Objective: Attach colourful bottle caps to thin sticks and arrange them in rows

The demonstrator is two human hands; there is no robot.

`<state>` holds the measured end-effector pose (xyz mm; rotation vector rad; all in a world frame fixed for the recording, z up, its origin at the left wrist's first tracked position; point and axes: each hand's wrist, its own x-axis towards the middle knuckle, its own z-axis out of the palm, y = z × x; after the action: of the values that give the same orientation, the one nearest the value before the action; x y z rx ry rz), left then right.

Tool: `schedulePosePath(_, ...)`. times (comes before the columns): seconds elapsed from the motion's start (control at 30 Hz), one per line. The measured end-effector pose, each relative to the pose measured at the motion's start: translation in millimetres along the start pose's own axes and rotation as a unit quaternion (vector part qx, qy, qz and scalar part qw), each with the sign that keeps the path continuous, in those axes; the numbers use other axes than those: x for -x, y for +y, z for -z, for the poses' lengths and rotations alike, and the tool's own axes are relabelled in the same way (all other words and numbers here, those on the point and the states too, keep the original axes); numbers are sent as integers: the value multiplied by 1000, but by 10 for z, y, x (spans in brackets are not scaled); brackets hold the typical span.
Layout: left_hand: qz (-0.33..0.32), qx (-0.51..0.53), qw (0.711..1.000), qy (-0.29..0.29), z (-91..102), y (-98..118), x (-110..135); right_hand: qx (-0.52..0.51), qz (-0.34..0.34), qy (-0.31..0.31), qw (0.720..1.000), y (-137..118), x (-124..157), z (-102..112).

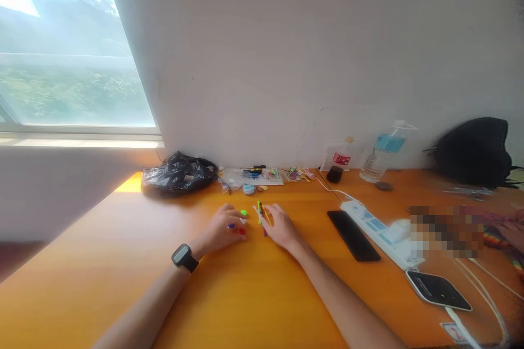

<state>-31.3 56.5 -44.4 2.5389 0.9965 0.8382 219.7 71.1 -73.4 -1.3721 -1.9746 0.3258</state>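
Head view: your left hand [221, 229] curls loosely over small red, blue and green pieces [239, 227] mid-desk while your right hand [280, 226] pinches thin coloured sticks [260, 214], whose light grip could let them roll across the orange desk [254, 294].

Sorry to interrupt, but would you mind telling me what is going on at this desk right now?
A person sits at an orange desk with both hands on small colourful pieces. The left hand, with a watch on its wrist, rests on red, blue and green bits. The right hand touches thin green and yellow sticks. More bits lie by the wall near a black bag. A phone and power strip lie to the right.
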Motion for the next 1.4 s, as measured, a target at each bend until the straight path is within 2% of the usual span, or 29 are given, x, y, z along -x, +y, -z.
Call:
schedulePosePath(0.1, -3, -22, 999, 26, 12, -59, 27, 8, 18, 1, 1000, -17, 39, -25)
schedulePosePath(0.3, -4, -48, 999, -7, -173, -84, 37, 17, 53, -86, 995, -65, 105, -172)
schedulePosePath(0.37, -10, -53, 999, -8, -226, -69, 20, 50, 33, -75, 995, -65, 89, -141)
schedulePosePath(0.47, -5, -53, 999, 3, -252, -55, 7, 150, -41, -20, 988, 26, 32, 79)
schedulePosePath(0.6, 4, -56, 998, 21, -251, -58, 13, 291, -202, 17, 935, 307, -35, 561)
schedulePosePath(0.73, 14, -67, 997, 26, -259, -52, 13, 305, -328, -26, 893, 553, -57, 903)
schedulePosePath(0.83, 17, -66, 997, 34, -265, -47, 10, 295, -352, -42, 887, 631, -62, 993)
schedulePosePath(0.93, 25, -64, 997, 38, -267, -53, 9, 298, -321, -30, 898, 642, -81, 992)
schedulePosePath(1.03, 36, -65, 996, 42, -268, -69, 12, 292, -251, -22, 923, 598, -100, 874)
schedulePosePath(1.2, 47, -76, 995, 44, -279, -88, 17, 168, -102, -80, 977, 348, -31, 346)
schedulePosePath(1.3, 52, -86, 994, 46, -285, -83, 17, 131, -25, -128, 983, 140, 61, 42)
schedulePosePath(1.4, 52, -88, 994, 44, -277, -80, 18, 109, 21, -149, 983, -13, 133, -97)
